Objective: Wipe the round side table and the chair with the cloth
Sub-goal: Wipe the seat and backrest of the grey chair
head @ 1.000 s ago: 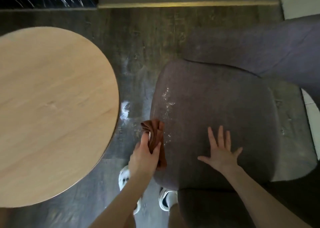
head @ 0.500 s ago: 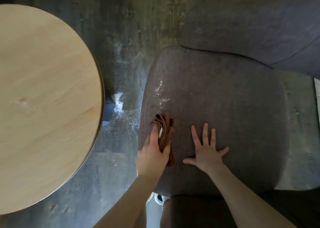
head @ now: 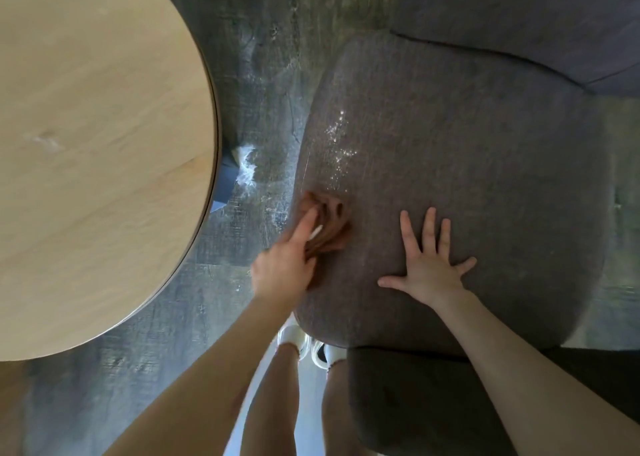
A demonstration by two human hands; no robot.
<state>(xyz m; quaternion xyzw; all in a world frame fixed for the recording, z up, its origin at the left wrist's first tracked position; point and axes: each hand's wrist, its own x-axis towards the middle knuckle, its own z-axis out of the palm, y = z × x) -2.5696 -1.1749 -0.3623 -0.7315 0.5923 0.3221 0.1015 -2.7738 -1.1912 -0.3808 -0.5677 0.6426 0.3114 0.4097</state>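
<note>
A: Where is the cloth?

B: The brown cloth [head: 327,223] sits bunched at the left edge of the chair [head: 467,164] seat, just left of the frame's centre. The left hand [head: 285,268] has its grip closed on it, fingers curled into the folds and one finger stretched along the top, pressing it against the fabric.

A: And the other hand?

B: The right hand [head: 429,268] lies flat on the seat, right of centre, fingers spread wide and holding nothing. It is near the cloth but apart from it.

A: Anything on the seat itself?

B: A scatter of white specks [head: 341,150] on the grey upholstery, just above the cloth. More white residue [head: 246,168] lies on the dark floor [head: 270,57], between the chair and the tabletop.

A: Where is the round one?

B: The round wooden tabletop [head: 100,150] fills the left of the frame, pale and bare, well apart from both hands.

A: What else shows?

B: White shoes [head: 306,343] at the lower centre, tucked at the seat's near edge.
</note>
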